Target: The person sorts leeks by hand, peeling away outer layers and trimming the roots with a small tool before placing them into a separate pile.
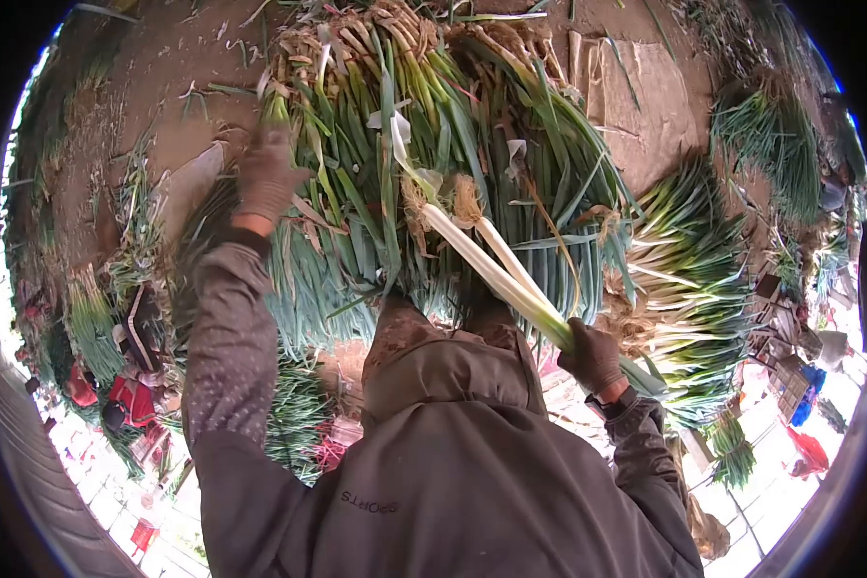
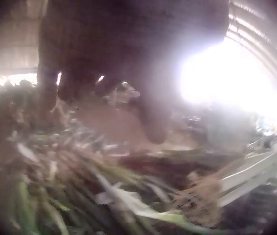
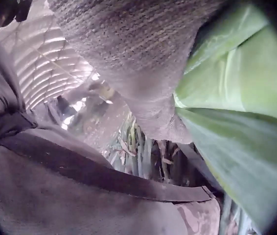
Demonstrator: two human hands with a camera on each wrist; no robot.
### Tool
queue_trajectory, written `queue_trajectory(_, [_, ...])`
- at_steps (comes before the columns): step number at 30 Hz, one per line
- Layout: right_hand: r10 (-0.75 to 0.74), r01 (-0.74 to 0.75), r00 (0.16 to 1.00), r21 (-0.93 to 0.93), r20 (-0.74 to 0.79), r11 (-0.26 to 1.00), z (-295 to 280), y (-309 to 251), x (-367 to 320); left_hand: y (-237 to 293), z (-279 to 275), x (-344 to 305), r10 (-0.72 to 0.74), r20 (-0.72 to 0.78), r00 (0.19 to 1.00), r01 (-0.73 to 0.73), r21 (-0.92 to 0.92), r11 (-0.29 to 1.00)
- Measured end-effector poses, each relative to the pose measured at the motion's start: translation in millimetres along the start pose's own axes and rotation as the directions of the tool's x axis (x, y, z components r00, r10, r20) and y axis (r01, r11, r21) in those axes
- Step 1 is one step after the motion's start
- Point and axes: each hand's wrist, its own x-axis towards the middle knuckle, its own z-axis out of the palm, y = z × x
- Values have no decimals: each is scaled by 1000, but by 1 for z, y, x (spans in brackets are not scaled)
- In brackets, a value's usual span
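In the head view the gloved right hand [image 1: 592, 358] grips two long green onions [image 1: 501, 270] around their green part; their white stems and roots point up and left over the heap. Broad green leaves [image 3: 236, 83] fill the right side of the right wrist view beside the gloved hand [image 3: 143, 63]. The gloved left hand [image 1: 268, 181] is over the left edge of a heap of green onions [image 1: 443, 125], holding nothing that shows. In the left wrist view the fingers of that hand [image 2: 114, 63] hang extended and apart above blurred leaves [image 2: 124, 196].
A pile of onions with white stems [image 1: 689, 289] lies at the right. Brown cardboard [image 1: 641, 106] is on the ground behind the heap. More bundles stand at the far left [image 1: 91, 318] and upper right [image 1: 771, 144]. The person's knees are close to the heap's near edge.
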Motion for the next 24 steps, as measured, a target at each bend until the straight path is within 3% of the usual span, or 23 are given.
queue_trajectory(2, [-8, 9, 999, -18, 35, 1000, 4, 2, 11, 69, -1, -22, 225, -138, 965, -256, -281, 925])
queue_trajectory(3, [-13, 15, 998, -33, 57, 999, 3, -1, 15, 104, 7, -34, 359, -245, 900, -432, -409, 804])
queue_trajectory(4, [-17, 21, 997, -49, 81, 999, 1, -4, 18, 142, -13, -48, 395, -27, 918, -301, -695, 653])
queue_trajectory(5, [-8, 16, 995, -79, 100, 997, -1, -8, 20, 167, 18, -63, 473, -240, 848, -496, -676, 545])
queue_trajectory(6, [-41, 51, 995, -105, 88, 993, -2, -7, 21, 189, 19, -71, 573, -242, 783, -579, -621, 528])
queue_trajectory(8, [-118, 126, 991, -162, 60, 979, -3, -5, 22, 213, 50, -85, 664, -145, 734, -636, -490, 596])
queue_trajectory(10, [-194, 202, 979, -161, 65, 966, -18, -6, 21, 202, 71, -86, 665, 158, 730, -456, -613, 646])
queue_trajectory(11, [-216, 230, 972, -194, 88, 954, -23, -5, 23, 193, 89, -88, 716, 220, 663, -486, -602, 634])
queue_trajectory(14, [-288, 310, 950, -255, 118, 916, -36, 1, 39, 178, 81, -115, 700, 193, 687, -440, -656, 613])
queue_trajectory(17, [-420, 428, 902, -330, 99, 841, -59, 0, 68, 164, 80, -141, 576, 146, 804, -276, -767, 580])
queue_trajectory(19, [-488, 508, 858, -405, 160, 760, -84, -10, 100, 151, 66, -151, 524, 91, 847, -254, -796, 549])
queue_trajectory(20, [-579, 568, 809, -393, 104, 723, -101, -21, 115, 145, 58, -155, 498, 62, 865, -247, -811, 531])
queue_trajectory(23, [-705, 633, 700, -555, 112, 540, -148, -76, 166, 120, 45, -157, 508, 261, 821, 33, -910, 414])
queue_trajectory(24, [-700, 644, 691, -590, 177, 487, -157, -95, 184, 112, 44, -158, 514, 339, 788, 140, -911, 387])
